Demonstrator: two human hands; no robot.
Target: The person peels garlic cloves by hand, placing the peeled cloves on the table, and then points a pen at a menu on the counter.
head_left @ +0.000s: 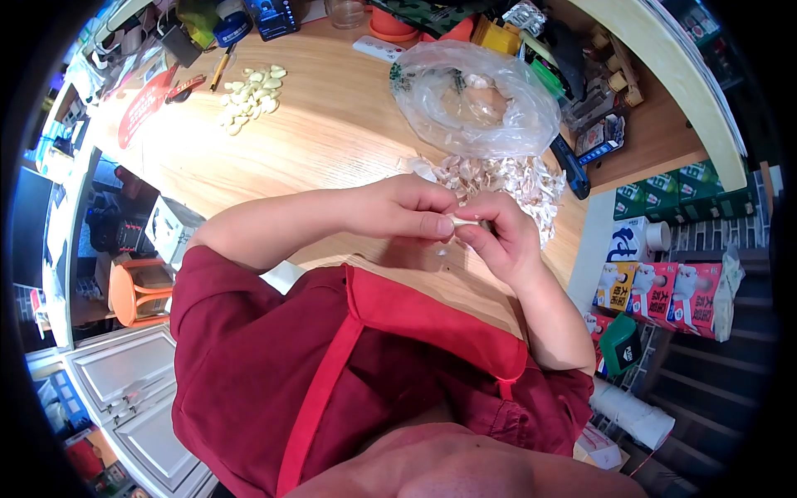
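Note:
A pale garlic clove (465, 222) is pinched between the fingertips of my two hands, close in front of my chest. My left hand (407, 209) holds its left end with thumb and forefinger. On its other side, my right hand (501, 236) has thumb and finger closed round it. Just beyond the hands lies a heap of papery garlic skins (523, 187). Behind the heap stands an open clear plastic bag (415, 108) with some garlic bulbs (480, 101) inside. Peeled cloves (253, 98) form a loose pile at the far left of the table.
The wooden table (332, 116) carries a yellow-black pen (222, 68), a red fan-shaped card (145, 108) and a blue-black box cutter (570, 166). Assorted household items crowd the back edge. Stacked cartons (656, 295) stand to the right, an orange stool (137, 292) to the left.

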